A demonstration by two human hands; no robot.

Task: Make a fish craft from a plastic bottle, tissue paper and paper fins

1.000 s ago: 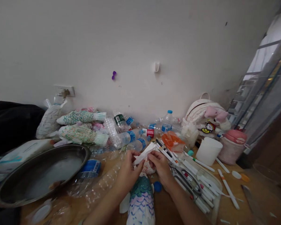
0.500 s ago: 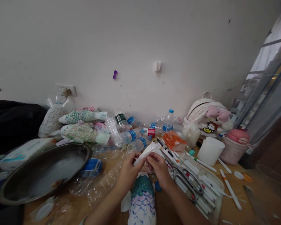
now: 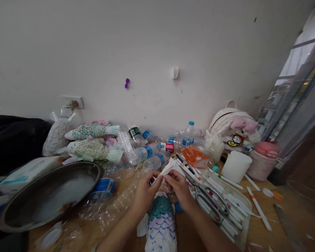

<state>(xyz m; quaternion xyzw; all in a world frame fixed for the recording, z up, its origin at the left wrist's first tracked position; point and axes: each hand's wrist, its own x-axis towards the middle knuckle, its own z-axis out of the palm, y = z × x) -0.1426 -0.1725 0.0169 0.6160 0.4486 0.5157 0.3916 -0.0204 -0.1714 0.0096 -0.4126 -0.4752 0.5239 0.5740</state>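
Observation:
My left hand and my right hand meet over the wooden table, both pinching a folded white paper piece at the far end of a bottle painted with blue, green and purple fish scales. That painted bottle lies lengthwise between my forearms, pointing away from me. Each hand's fingers are closed on the paper. A blue bottle cap shows just under my right wrist.
A dark round metal pan sits at the left. Clear plastic bottles and finished scale-painted bottles pile along the wall. Scissors and several markers lie right of my hands, beside a white cup, pink container and backpack.
My hands have drawn closer together on the white paper, which is now folded tighter and shows less. The painted bottle stays between my forearms.

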